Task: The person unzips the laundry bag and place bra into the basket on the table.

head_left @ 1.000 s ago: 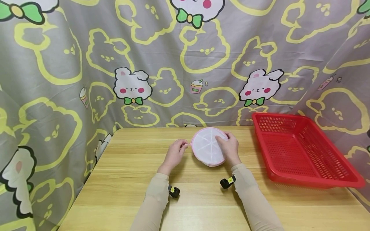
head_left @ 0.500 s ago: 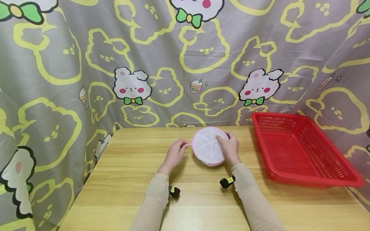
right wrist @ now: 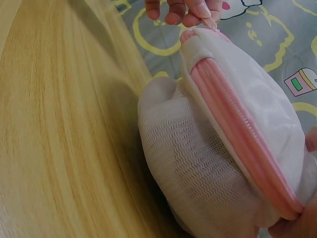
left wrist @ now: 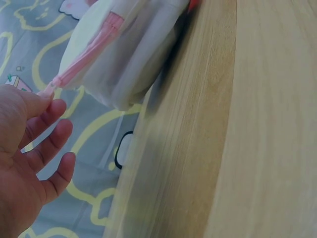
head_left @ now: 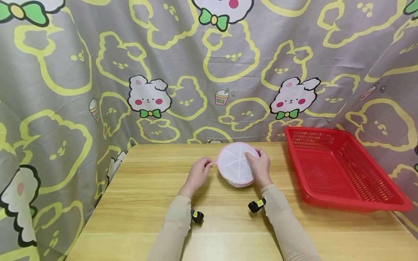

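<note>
A round white mesh laundry bag (head_left: 234,170) with a pink zipper (right wrist: 237,126) is held over the back middle of the table, its flat panelled top facing up and toward the head camera. My left hand (head_left: 197,174) pinches the small light pink zipper pull (left wrist: 48,90) at the bag's left side, the other fingers spread loosely in the left wrist view. With my right hand (head_left: 259,167) I grip the bag's right edge, thumb on the top and fingers behind, mostly hidden. Along the side seen in the right wrist view, the zipper teeth look joined. The bag's inside is hidden.
A red plastic basket (head_left: 302,183) with slotted walls stands at the table's right side. The wooden table (head_left: 137,203) ends in front of a grey patterned curtain (head_left: 183,54) that hangs behind and on both sides. Each wrist wears a small black camera (head_left: 197,216).
The bag has risen and tilted very slightly. My left hand keeps its pinch on the zipper pull, and my right hand keeps its grip on the bag's edge.
</note>
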The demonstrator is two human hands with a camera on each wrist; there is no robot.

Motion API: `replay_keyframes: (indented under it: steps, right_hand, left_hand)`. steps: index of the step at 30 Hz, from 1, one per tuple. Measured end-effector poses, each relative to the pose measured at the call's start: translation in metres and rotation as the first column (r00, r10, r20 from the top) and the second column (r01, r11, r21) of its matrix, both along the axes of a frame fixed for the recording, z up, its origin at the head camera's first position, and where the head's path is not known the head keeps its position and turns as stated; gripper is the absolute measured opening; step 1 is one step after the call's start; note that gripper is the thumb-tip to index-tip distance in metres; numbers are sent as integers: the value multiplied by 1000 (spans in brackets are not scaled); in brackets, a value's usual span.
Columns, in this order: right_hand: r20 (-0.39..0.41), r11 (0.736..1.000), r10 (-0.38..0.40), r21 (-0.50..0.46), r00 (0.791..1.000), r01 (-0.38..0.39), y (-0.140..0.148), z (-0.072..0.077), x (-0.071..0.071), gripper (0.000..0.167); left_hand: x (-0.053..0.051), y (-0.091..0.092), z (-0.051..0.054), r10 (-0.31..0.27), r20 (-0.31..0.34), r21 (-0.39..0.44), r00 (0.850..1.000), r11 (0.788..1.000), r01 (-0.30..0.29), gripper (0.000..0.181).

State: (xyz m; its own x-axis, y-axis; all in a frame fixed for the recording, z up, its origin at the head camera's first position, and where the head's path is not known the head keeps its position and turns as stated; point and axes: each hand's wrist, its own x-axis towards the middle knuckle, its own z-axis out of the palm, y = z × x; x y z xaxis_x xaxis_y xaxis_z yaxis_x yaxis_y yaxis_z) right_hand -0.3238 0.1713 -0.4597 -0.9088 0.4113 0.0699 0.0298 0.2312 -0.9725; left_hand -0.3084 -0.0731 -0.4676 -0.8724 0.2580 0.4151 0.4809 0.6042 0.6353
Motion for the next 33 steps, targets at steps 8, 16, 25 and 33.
replay_keyframes:
  steps: [8, 16, 25, 33]
  right_hand:
    - [20, 999, 27, 32, 999, -28, 1, 0, 0, 46]
    - [65, 989, 91, 113, 994, -98, 4, 2, 1, 48]
    - [61, 976, 139, 158, 988, -147, 7, 4, 1, 46]
    - [55, 974, 176, 134, 983, -182, 9, 5, 2, 40]
  left_hand:
    - [0, 0, 1, 8, 3, 23, 1000, 1000, -8, 12]
    - [0, -1, 0, 12, -18, 39, 1000, 999, -11, 12]
    - [0, -2, -2, 20, -22, 47, 1000, 999, -19, 12]
    - [1, -2, 1, 25, 0, 56, 1000, 998, -25, 12]
